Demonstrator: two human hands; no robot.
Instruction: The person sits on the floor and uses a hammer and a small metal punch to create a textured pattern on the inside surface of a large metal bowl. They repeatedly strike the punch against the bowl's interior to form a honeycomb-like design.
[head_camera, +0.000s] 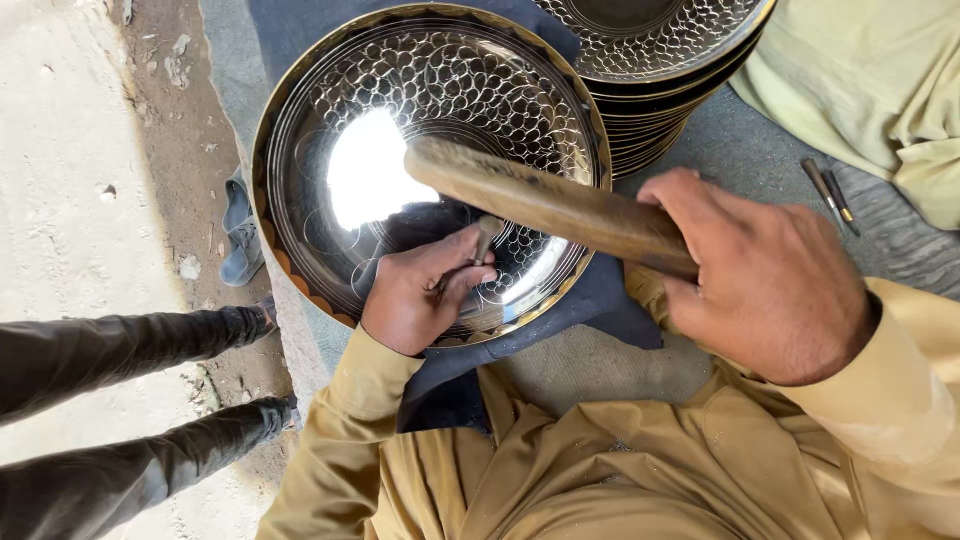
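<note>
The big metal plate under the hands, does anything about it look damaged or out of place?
Nothing stands out. The metal plate lies flat on dark cloth, its scale pattern even and unbroken. The left hand holds a small chisel on it; the right hand grips a wooden mallet.

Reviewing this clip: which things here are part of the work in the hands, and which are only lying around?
In use:
- engraved metal plate
- small chisel, held by the left hand
- wooden mallet, held by the right hand
- dark cloth under the plate

Lying about:
- stack of plates
- two thin tools
- pale cloth
- another person's legs
</note>
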